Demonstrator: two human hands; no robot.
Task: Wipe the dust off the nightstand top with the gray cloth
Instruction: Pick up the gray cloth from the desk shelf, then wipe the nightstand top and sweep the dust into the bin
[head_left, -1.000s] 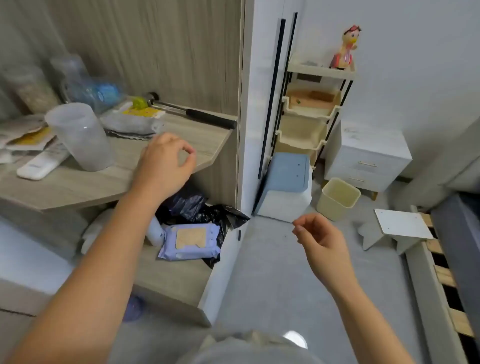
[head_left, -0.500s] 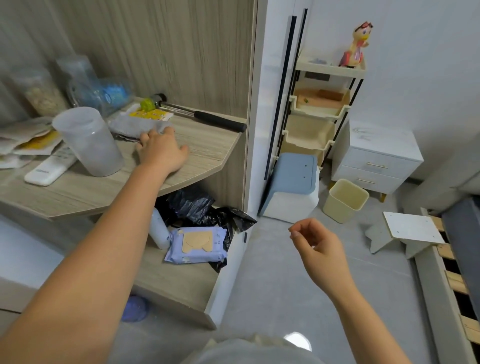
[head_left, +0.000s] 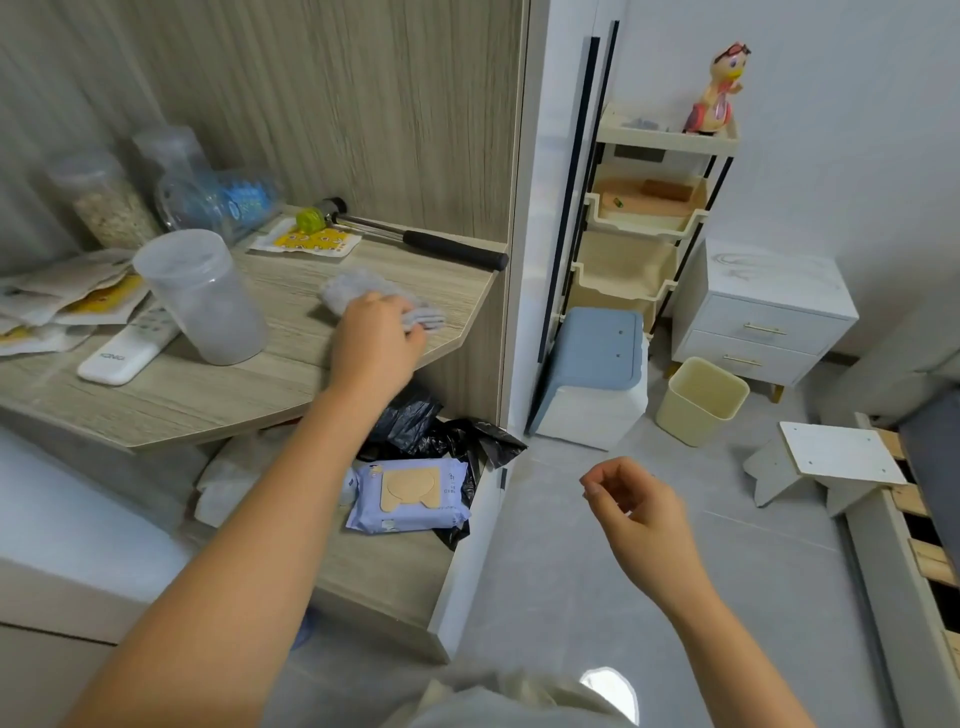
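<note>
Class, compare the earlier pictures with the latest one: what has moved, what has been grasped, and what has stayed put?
The left hand reached onto the wooden shelf, then drew the crumpled gray cloth toward the shelf's front edge; it now grips the cloth. The right hand stayed loosely curled and empty above the floor. The translucent plastic cup, the black-handled hammer and the white two-drawer nightstand did not move.

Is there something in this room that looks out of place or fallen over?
Yes. A small white stool lies tipped on the floor beside the bed frame, its legs not standing. A hammer rests on the wooden shelf among food packets, which seems an unusual place for it.
</note>
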